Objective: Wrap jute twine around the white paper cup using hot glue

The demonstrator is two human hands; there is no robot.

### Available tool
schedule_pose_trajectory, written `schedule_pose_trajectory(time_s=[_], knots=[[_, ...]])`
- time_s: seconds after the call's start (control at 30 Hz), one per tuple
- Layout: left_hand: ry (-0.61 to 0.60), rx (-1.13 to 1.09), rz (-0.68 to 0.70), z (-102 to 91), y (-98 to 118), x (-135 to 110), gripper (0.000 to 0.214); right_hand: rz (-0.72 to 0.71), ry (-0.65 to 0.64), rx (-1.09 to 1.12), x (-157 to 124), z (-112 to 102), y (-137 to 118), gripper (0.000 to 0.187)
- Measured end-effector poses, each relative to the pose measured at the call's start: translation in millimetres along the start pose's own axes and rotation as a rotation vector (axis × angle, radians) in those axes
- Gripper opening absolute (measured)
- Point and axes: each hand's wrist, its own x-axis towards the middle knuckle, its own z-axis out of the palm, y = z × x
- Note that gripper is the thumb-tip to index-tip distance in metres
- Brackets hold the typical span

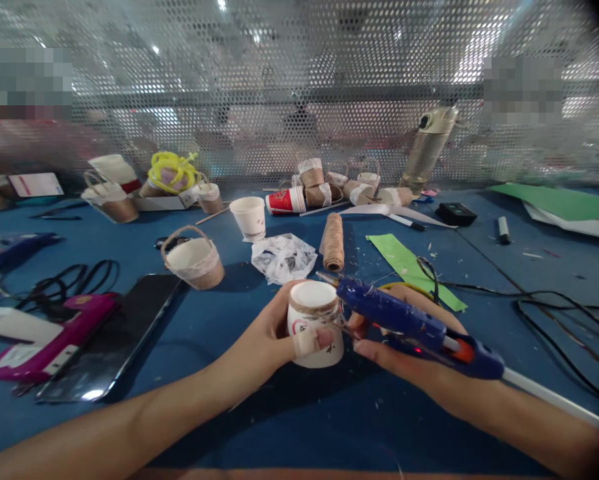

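Observation:
My left hand (284, 333) is wrapped round a white paper cup (315, 350), its thumb, with a bandage on it, across the front. The cup stands upside down or upright, I cannot tell, with twine (312, 308) wound round its upper part. In my right hand (394, 360) is a blue hot glue gun (404, 317), its nozzle pointing left over the cup's rim and a white glue stick out of its back. The right fingertips also pinch a strand of twine beside the cup. A twine spool (334, 243) stands just behind.
Crumpled white plastic (284, 257), a paper cup (249, 219) and a small twine-wrapped basket (194, 262) lie beyond my left hand. A phone (119, 333) and a magenta tool (59, 340) are at left. Green paper (409, 267) and a black cord (504, 291) lie at right. Perforated metal (279, 80) closes the back.

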Motion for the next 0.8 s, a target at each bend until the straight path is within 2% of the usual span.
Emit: schedule_pose_trajectory(time_s=[0.1, 0.33, 0.57, 0.8], knots=[[-0.008, 0.023, -0.016, -0.8, 1, 1, 0.050, -0.016, 0.026, 0.008, -1, 0, -1, 0.014], [0.001, 0.033, 0.033, -2.2, -1, 2, 0.062, 0.004, 0.042, -0.018, -1, -1, 1, 0.013], [-0.100, 0.078, 0.028, 0.6, 6, -2, 0.042, 0.008, 0.119, -0.073, -2, -5, -6, 0.013], [-0.119, 0.056, 0.018, -0.5, 2, -4, 0.045, 0.122, 0.062, -0.107, -1, -7, -9, 0.013]])
